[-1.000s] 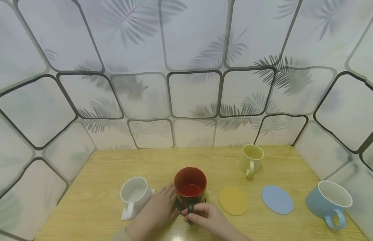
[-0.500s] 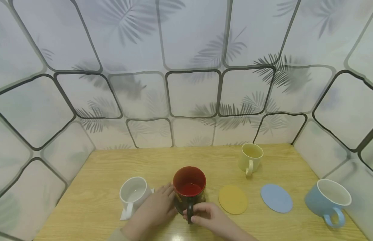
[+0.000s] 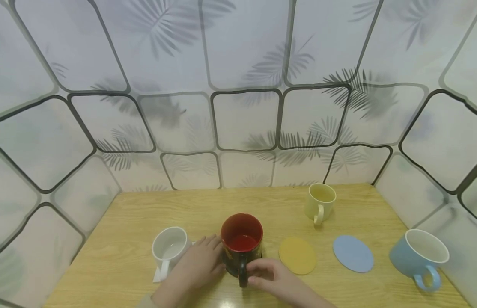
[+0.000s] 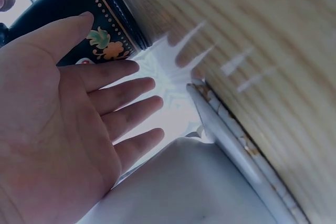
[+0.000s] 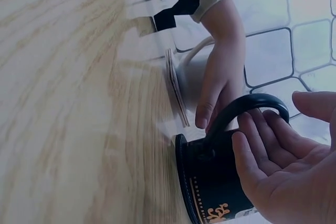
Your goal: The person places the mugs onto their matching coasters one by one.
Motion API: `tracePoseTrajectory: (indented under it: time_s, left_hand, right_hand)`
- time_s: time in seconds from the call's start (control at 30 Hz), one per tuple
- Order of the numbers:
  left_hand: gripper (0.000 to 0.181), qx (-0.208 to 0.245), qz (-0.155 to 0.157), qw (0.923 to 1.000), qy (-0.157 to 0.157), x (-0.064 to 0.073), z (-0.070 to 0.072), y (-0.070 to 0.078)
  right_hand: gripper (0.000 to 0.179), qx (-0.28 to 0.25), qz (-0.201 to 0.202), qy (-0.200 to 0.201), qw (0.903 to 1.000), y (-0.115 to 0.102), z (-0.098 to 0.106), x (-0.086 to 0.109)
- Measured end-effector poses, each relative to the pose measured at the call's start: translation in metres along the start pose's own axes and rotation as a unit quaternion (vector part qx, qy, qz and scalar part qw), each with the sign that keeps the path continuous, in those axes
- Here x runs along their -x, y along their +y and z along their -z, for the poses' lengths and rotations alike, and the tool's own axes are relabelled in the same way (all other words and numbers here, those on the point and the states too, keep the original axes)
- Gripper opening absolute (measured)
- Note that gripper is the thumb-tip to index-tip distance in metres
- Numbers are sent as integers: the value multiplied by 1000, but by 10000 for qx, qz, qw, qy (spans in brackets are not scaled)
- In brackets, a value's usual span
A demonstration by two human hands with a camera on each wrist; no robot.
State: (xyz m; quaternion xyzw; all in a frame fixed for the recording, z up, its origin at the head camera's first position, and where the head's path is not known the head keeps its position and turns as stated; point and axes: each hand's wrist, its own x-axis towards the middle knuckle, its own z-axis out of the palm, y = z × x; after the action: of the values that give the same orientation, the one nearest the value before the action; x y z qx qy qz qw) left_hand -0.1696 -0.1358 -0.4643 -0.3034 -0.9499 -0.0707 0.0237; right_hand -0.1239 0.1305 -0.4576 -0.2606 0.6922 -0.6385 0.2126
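Observation:
A black mug with a red inside and a painted flower pattern (image 3: 242,233) stands upright on a thin black round coaster (image 5: 181,166). My right hand (image 3: 278,280) is beside its handle (image 3: 242,269), thumb apart from it and fingers loosely bent, not wrapped round it. Left of the mug lies my left hand (image 3: 201,261), its fingers extended; the left wrist view shows the palm bare, with the thumb and fingertips close to the mug's side. Whether they touch it I cannot tell. Behind my left wrist, a white mug (image 3: 170,246) sits on a white coaster (image 3: 157,276), partly hidden.
To the right lie a yellow round coaster (image 3: 298,256) and a blue round coaster (image 3: 353,253). A pale yellow mug (image 3: 320,203) stands further back. A light blue mug (image 3: 417,250) is near the table's right edge. Patterned cloth walls (image 3: 246,119) border the wooden table (image 3: 146,209).
My right hand has drawn slightly right, and its fingers have come off the black mug's handle. The left hand has edged slightly left. The mugs and coasters stay put.

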Motion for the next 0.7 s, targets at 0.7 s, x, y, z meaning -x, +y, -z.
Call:
tracePoseTrajectory:
  time_s: [0.7]
  left_hand:
    - [54, -513, 86, 9985, -158, -2, 35, -1]
  right_hand:
    - [33, -38, 415, 257, 9988, -9, 19, 8]
